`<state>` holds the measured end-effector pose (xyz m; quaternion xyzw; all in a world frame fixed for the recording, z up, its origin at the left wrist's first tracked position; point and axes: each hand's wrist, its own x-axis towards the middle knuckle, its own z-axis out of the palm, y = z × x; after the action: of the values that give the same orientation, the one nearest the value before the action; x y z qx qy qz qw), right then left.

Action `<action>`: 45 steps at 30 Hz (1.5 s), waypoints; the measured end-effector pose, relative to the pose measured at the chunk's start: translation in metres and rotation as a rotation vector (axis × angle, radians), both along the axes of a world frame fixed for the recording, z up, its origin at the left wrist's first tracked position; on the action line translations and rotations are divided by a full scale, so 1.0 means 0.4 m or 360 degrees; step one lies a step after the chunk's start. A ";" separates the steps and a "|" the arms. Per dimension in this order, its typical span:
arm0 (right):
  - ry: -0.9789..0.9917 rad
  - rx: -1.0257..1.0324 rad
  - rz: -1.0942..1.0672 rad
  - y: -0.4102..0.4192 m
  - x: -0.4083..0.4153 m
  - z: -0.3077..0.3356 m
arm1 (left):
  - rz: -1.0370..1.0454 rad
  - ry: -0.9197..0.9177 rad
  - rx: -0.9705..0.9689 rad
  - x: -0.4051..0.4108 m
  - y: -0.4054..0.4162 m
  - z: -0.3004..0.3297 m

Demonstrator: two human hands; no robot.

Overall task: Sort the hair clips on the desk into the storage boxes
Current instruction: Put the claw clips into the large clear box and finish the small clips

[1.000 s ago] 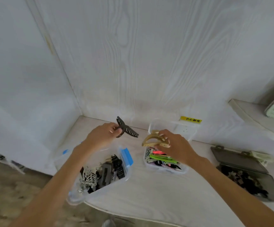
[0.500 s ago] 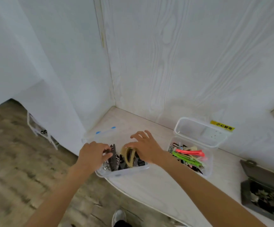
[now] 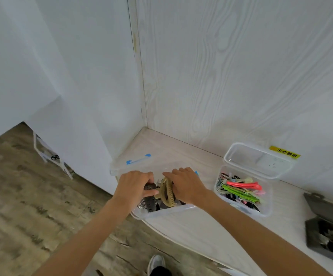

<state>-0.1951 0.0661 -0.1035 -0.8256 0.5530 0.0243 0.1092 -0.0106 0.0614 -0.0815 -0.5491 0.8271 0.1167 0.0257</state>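
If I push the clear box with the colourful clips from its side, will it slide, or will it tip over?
Probably it slides. The clear box is low and wide and sits flat on the smooth desk. Its open lid stands up at the back, so a push high on the lid may rock it. It looks like thin plastic, likely light; the colourful clips could shift.

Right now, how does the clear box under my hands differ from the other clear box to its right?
The left clear box holds mostly dark clips plus a tan claw clip; the right clear box holds bright pink and green clips. Both hands, left hand and right hand, are in the left box; nothing reaches into the right one. The left box overhangs the desk edge; the right one sits fully on it. Both are open, transparent, with lids behind.
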 end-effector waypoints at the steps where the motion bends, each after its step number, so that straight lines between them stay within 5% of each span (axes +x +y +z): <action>1: 0.0011 0.0038 0.0006 -0.002 0.003 0.004 | -0.0041 -0.0048 0.0035 -0.001 -0.012 0.008; 7: -0.0421 0.0094 -0.0181 0.026 -0.075 0.082 | -0.0214 0.0064 -0.0023 -0.047 -0.051 0.102; 11: -0.0789 0.0030 -0.0694 0.120 -0.237 0.121 | -0.0414 0.0285 0.0049 -0.185 -0.056 0.175; 22: -0.1169 -0.0120 -0.1869 0.561 -0.728 0.074 | -0.0947 0.0463 0.0414 -0.742 0.125 0.128; 25: -0.0848 -0.0198 -0.2019 0.639 -0.841 0.039 | -0.1111 0.0364 0.0470 -0.895 0.175 0.068; 30: -0.0580 0.0131 -0.2181 0.659 -0.964 -0.018 | -0.1212 0.0023 0.0536 -1.090 0.232 -0.035; 40: -0.1581 0.0280 -0.2302 0.639 -1.067 -0.048 | -0.1111 -0.0208 0.0249 -1.132 0.210 -0.089; 42: -0.1396 0.0202 -0.2265 0.633 -1.098 -0.055 | -0.1122 -0.0226 0.0154 -1.107 0.196 -0.086; 45: -0.0578 -0.0013 -0.2169 0.608 -1.159 -0.074 | -0.1111 -0.0176 0.0126 -1.076 0.190 -0.083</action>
<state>-0.6587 0.3094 -0.1332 -0.2868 0.9200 -0.1899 0.1876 -0.4411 0.1373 -0.1148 -0.2375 0.9571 0.1031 0.1300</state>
